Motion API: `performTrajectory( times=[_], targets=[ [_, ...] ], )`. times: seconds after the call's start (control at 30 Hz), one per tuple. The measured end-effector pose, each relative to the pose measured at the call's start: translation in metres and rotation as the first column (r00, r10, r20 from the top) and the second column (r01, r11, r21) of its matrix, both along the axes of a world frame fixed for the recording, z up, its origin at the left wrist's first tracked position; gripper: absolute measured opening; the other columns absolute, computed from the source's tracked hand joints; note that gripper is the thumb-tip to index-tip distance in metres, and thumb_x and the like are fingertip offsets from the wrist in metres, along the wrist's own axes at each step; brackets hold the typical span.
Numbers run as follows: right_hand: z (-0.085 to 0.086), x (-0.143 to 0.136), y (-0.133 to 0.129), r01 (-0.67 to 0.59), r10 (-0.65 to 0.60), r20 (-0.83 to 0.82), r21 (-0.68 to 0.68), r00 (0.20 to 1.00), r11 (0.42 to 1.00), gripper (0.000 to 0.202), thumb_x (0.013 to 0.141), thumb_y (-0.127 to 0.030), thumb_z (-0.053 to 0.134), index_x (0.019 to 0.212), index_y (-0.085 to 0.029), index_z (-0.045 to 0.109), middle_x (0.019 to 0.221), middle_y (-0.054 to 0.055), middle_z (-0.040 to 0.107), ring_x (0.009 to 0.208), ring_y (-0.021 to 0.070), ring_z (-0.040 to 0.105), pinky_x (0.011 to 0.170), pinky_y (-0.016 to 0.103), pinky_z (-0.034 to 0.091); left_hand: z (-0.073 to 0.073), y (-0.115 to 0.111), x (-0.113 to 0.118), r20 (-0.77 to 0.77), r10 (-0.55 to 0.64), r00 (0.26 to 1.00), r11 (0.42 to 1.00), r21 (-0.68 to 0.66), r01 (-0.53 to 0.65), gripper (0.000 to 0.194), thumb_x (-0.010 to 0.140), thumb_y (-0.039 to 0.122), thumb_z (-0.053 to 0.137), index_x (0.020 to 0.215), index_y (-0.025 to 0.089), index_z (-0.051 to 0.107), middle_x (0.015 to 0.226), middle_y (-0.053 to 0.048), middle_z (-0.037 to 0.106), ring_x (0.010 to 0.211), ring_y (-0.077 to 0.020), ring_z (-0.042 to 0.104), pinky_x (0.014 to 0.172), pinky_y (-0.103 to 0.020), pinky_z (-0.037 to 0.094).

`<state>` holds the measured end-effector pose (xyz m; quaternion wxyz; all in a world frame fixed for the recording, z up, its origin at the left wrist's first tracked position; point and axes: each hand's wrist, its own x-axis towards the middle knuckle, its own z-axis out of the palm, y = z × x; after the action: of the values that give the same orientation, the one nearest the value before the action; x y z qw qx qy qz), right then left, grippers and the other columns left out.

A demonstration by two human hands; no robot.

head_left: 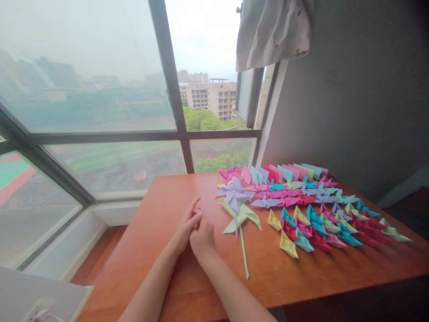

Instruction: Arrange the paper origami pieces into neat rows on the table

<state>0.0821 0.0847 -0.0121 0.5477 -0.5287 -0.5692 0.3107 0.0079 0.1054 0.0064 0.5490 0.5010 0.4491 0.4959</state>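
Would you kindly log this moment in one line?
left hand: against right hand | nearby: green pinwheel | farther right: paper boats | surface: table

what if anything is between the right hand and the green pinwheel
Nothing visible: only tabletop shows between the right hand and the green pinwheel. The purple pinwheel overlaps part of the green one, though.

Windows overlooking treetops show an upper-floor room.

Wooden table — paper pinwheels, paper boats
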Motion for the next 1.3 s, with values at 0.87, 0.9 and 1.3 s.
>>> performTrajectory(
  times=[0.87,0.9,1.3],
  targets=[
    [-0.0024,-0.0009,0.0022,0.045,-0.037,-0.059,0.139,0.998,0.989,0.029,0.074,-0.005,0.046,0.097,-0.018,0.058,0.094,0.007,0.062,0.093,0.0201,0.060,0.086,0.033,0.050,-0.0042,0.0014,0.0028,0.108,0.018,0.994,1.000,-0.008,-0.017,0.059,0.075,0.031,0.070,0.131,0.020,0.060,0.150,-0.011,0.047,0.144,-0.0305,0.033,0.119,-0.043,0.024],
    [-0.0021,-0.0016,0.0018,0.055,-0.045,-0.064,0.153,0.997,0.987,0.029,0.074,-0.005,0.045,0.097,-0.019,0.058,0.094,0.007,0.062,0.093,0.0200,0.059,0.086,0.033,0.051,-0.0051,0.0017,0.0028,0.112,0.018,0.993,1.000,-0.007,-0.017,0.058,0.075,0.032,0.069,0.132,0.020,0.060,0.150,-0.011,0.047,0.144,-0.0302,0.033,0.119,-0.042,0.023],
    [0.0014,0.0011,0.0012,0.032,-0.019,-0.080,0.174,0.997,0.984,0.033,0.073,-0.007,0.046,0.100,-0.018,0.060,0.098,0.008,0.064,0.097,0.0203,0.060,0.088,0.033,0.050,-0.0030,0.0023,0.0045,0.177,0.003,0.984,1.000,-0.011,-0.001,0.049,0.077,0.034,0.070,0.124,0.021,0.062,0.139,-0.011,0.058,0.132,-0.0296,0.049,0.110,-0.040,0.036]
  ],
)
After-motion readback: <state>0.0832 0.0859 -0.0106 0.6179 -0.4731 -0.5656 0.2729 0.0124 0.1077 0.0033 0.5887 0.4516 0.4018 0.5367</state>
